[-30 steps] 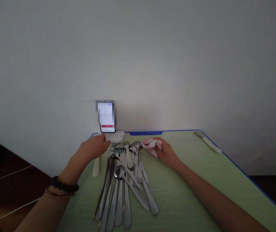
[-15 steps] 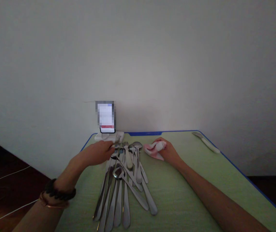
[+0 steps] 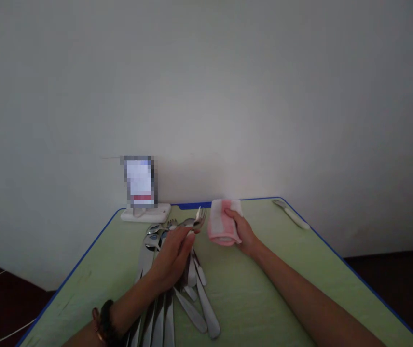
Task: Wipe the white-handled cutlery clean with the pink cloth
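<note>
My left hand [image 3: 173,255] is closed around a fork [image 3: 201,217], whose tines point up and away beyond my fingertips. Most of its handle is hidden by the fingers. Under this hand lies a pile of metal cutlery, with spoons [image 3: 152,242] and several long handles [image 3: 159,318] fanned towards me; my forearm covers part of it. In my right hand [image 3: 246,236] is a folded pink and white cloth [image 3: 224,224], gripped at its right side. The cloth hangs just right of the fork's tines, apart from them.
A phone [image 3: 140,182] with a blurred screen stands on a white base [image 3: 145,213] at the table's back left. Another fork with a pale handle [image 3: 293,217] lies alone near the right edge. Behind the blue-edged green table [image 3: 264,289] rises a wall [image 3: 206,96].
My left hand has moved right, away from the phone base, bringing the fork towards the cloth. The crumpled cloth now shows a broad folded face. The view has shifted slightly.
</note>
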Motion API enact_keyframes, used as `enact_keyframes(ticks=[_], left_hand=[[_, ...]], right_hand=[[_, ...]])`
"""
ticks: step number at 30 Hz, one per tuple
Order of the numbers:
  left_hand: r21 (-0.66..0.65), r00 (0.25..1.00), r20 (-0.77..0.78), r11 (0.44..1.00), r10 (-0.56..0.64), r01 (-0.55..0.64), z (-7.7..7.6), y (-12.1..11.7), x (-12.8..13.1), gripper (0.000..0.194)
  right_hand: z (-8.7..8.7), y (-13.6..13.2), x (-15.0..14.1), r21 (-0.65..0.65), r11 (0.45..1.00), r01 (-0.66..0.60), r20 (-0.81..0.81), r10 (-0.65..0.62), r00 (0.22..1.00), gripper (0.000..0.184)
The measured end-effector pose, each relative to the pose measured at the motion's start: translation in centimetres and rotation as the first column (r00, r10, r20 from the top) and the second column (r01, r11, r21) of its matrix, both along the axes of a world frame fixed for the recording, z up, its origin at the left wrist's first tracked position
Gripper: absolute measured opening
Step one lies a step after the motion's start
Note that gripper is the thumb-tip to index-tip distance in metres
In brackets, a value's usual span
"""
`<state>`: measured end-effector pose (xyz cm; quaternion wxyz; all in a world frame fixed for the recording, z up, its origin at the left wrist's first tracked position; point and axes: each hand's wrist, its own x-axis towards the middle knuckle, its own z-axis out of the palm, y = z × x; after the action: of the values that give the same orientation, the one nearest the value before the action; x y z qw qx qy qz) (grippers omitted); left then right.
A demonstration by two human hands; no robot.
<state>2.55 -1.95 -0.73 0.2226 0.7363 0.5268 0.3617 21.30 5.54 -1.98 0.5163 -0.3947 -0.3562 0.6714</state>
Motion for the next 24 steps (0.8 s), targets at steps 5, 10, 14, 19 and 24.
enact_keyframes(ticks=[5, 10, 14, 19, 24], left_hand=[[-0.069, 0.998, -0.055, 0.997, -0.042, 0.039, -0.03, 0.09, 0.12, 0.034], [-0.147, 0.962, -0.257, 0.988, -0.087, 0.051, 0.05, 0.11, 0.27, 0.032], [-0.165, 0.968, -0.236, 0.985, -0.091, 0.053, 0.09, 0.01, 0.29, 0.033], [-0.097, 0.990, -0.124, 0.993, -0.074, 0.062, -0.09, -0.02, 0.14, 0.035], [-0.131, 0.978, -0.189, 0.990, -0.085, 0.061, -0.15, 0.11, 0.11, 0.029]], right_hand=[[-0.25, -0.17, 0.09, 0.099, 0.993, -0.069, 0.215, 0.046, 0.975, 0.013], [0.08, -0.76, -0.03, 0.232, 0.940, -0.252, 0.382, 0.150, 0.912, 0.010], [-0.03, -0.72, 0.11, 0.166, 0.952, -0.257, 0.344, 0.189, 0.920, 0.015], [-0.35, -0.32, 0.25, 0.127, 0.966, -0.224, 0.178, 0.200, 0.963, 0.020], [-0.34, -0.31, 0.39, 0.188, 0.949, -0.252, 0.220, 0.209, 0.953, 0.020]])
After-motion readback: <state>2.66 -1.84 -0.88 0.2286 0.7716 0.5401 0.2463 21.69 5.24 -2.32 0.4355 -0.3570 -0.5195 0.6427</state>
